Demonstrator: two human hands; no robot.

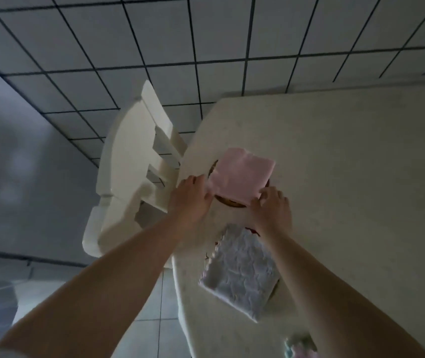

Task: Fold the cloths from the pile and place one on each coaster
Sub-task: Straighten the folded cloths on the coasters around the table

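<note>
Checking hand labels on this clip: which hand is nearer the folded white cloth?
Right. The right hand is just beyond the white cloth, its forearm passing along the cloth's right edge. The left hand is farther off to the left, at the pink cloth.

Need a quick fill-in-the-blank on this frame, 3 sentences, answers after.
1. Both hands, left hand and right hand, touch the folded ____ cloth.
2. That cloth lies on a brown coaster on the ____ table.
3. Nearer the camera lies a folded ____ cloth.

Missing words: pink; white; white
</note>
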